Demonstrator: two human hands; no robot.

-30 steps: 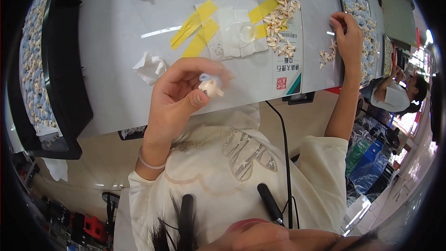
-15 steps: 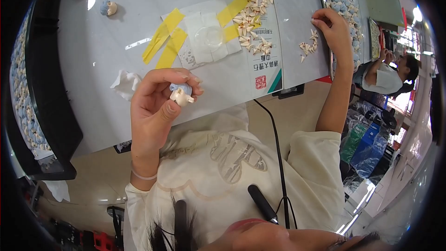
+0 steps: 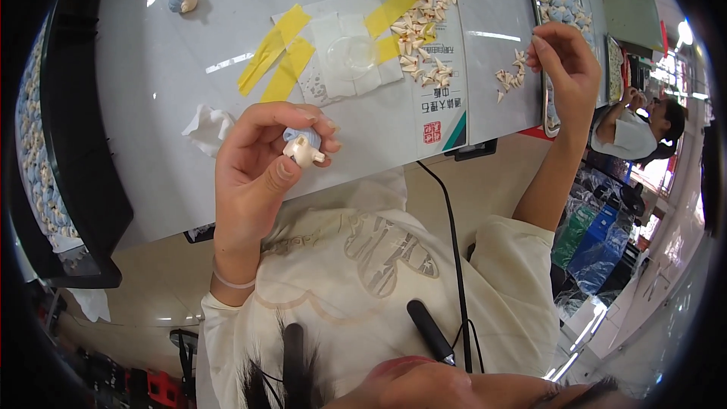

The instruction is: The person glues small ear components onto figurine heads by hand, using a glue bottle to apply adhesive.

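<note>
My left hand (image 3: 248,163) is curled around a small doll head (image 3: 301,153) with pale blue hair, held over the table's near edge between thumb and fingers. My right hand (image 3: 573,60) is raised beside the right-hand tray, thumb and fingertips pinched together. Whatever is in that pinch is too small to make out. Just left of it lies a loose group of small cream pointed pieces (image 3: 512,76). A bigger scatter of the same pieces (image 3: 424,30) covers part of a printed board. Another blue-haired head (image 3: 182,1) rests at the far left.
A clear round dish (image 3: 352,57) sits on white tissue, with yellow tape strips (image 3: 274,49) around it. Crumpled tissue (image 3: 208,129) lies near my left hand. Black-walled tray (image 3: 87,144) at left and another tray (image 3: 559,0) at right hold many blue-and-cream heads. A co-worker (image 3: 632,125) sits at far right.
My right hand has moved right and slightly nearer, away from above the small pieces. The doll head in my left hand has turned a little. The whole view has shifted slightly.
</note>
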